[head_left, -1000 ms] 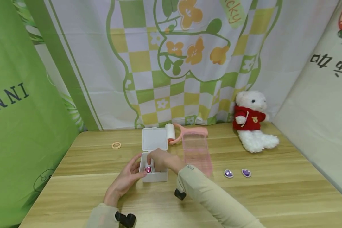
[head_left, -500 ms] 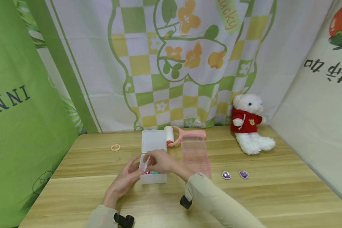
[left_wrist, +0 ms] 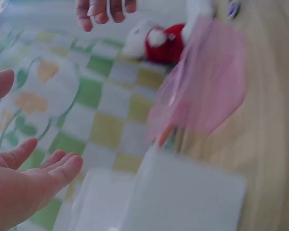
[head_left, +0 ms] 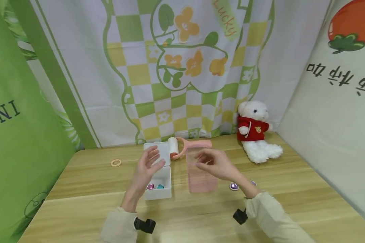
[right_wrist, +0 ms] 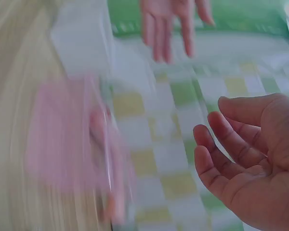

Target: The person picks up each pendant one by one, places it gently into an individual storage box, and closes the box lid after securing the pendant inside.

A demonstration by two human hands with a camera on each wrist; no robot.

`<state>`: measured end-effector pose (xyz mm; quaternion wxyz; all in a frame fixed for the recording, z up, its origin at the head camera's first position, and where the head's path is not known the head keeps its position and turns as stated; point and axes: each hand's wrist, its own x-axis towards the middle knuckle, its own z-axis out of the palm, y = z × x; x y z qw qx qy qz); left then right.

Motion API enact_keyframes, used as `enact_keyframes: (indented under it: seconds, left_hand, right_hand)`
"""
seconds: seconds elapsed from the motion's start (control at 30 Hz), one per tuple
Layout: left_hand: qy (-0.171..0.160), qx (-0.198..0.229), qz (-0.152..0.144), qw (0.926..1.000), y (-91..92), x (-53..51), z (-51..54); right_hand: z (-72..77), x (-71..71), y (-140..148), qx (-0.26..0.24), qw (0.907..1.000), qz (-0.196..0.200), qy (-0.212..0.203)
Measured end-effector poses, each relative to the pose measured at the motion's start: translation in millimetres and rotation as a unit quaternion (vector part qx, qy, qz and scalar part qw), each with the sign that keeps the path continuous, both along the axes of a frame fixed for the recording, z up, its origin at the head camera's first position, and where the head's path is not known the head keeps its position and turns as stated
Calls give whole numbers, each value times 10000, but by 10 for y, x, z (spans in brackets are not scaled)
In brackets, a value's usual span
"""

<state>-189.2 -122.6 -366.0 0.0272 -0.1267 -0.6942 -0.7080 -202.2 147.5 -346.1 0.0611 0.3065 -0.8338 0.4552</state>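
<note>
My left hand [head_left: 144,172] is raised above the white box [head_left: 158,194], fingers spread and holding nothing. The box stands with its lid [head_left: 164,153] tipped back. A pink gem [head_left: 150,186] and a teal gem [head_left: 160,186] lie inside; my left hand hides part of the box. Over the pink see-through case [head_left: 202,184] hovers my right hand [head_left: 217,164], its fingers loosely bent; in the right wrist view nothing shows between them. Two purple gems lie on the table, one [head_left: 234,186] beside my right wrist, the other [head_left: 253,183] partly behind it.
Behind the boxes lies a lint roller [head_left: 174,148] with a pink handle. A small yellowish ring [head_left: 116,163] is at the left on the wooden table [head_left: 88,192]. A white plush bear [head_left: 252,130] in a red hoodie sits at the back right against the curtain.
Both hands have left the white box: the right lifted out of it and moved right, the left rose off its side. The gems inside now show. The head view has shifted slightly.
</note>
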Motion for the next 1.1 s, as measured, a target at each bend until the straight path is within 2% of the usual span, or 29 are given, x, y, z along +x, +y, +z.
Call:
enact_keyframes:
  seconds: [0.1, 0.17, 0.3, 0.4, 0.53, 0.67, 0.77, 0.87, 1.1]
  left_hand:
    - [96, -267, -632, 9976, 359, 4, -61]
    - [73, -559, -794, 9952, 546, 13, -154]
    - [51, -1297, -575, 9899, 830, 44, -365]
    - [28, -1447, -269, 9891, 968, 45, -504]
    - [21, -1167, 42, 9932, 1044, -1, -650]
    - [-303, -939, 229, 9949, 1035, -64, -742]
    - [-727, -794, 197, 9940, 1010, -93, -774]
    - [-1034, -669, 6, 9924, 988, -106, -787]
    - [-1132, -384, -376, 9921, 1015, -142, -822]
  right_hand:
    - [-16, 59, 505, -84, 9976, -678, -133]
    - [-62, 106, 793, -113, 9939, -1049, -310]
    - [-246, 175, 1195, -125, 9867, -1474, -666]
    - [-434, 186, 1382, -131, 9840, -1522, -914]
    - [-650, 165, 1515, -242, 9800, -1439, -1356]
    - [-780, 134, 1580, -429, 9699, -1523, -1853]
    - [-846, 109, 1625, -494, 9605, -1734, -2121]
    - [-898, 105, 1681, -301, 9583, -1823, -2179]
    - [-947, 145, 1781, 75, 9580, -1899, -2146]
